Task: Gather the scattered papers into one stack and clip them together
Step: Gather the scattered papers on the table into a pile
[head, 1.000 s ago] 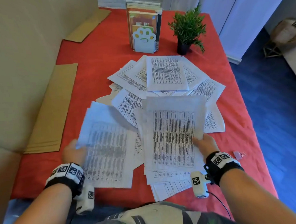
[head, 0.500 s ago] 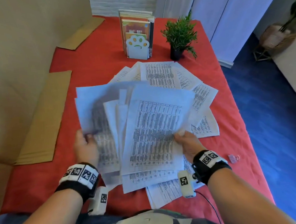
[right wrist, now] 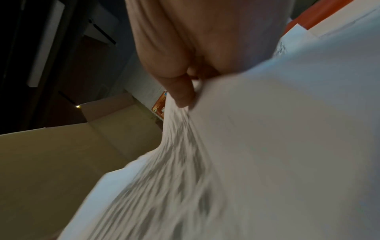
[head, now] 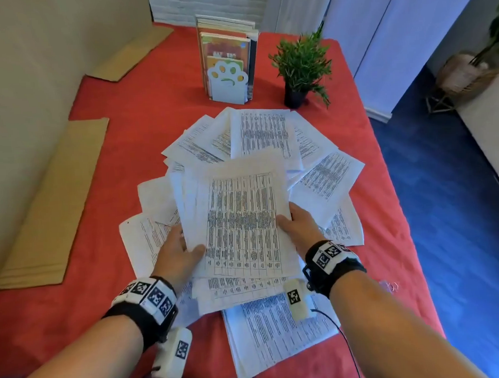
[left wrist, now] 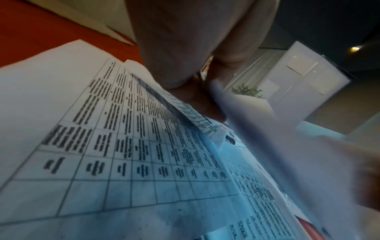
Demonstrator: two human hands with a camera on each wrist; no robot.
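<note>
Both hands hold a loose bundle of printed sheets above the red table. My left hand grips its left edge with the thumb on top; my right hand grips the right edge. More printed papers fan out on the table beyond the bundle, and others lie under my wrists. A small pink binder clip lies on the cloth right of my right forearm. In the left wrist view the table-printed sheet fills the frame. The right wrist view shows a finger on the blurred paper edge.
A paw-shaped bookend with books and a potted plant stand at the back of the table. Flat cardboard pieces lie along the left side. The table's right edge drops to a blue floor.
The two separate handfuls of sheets have been brought together into one bundle in front of me. My left hand moved right toward the right hand.
</note>
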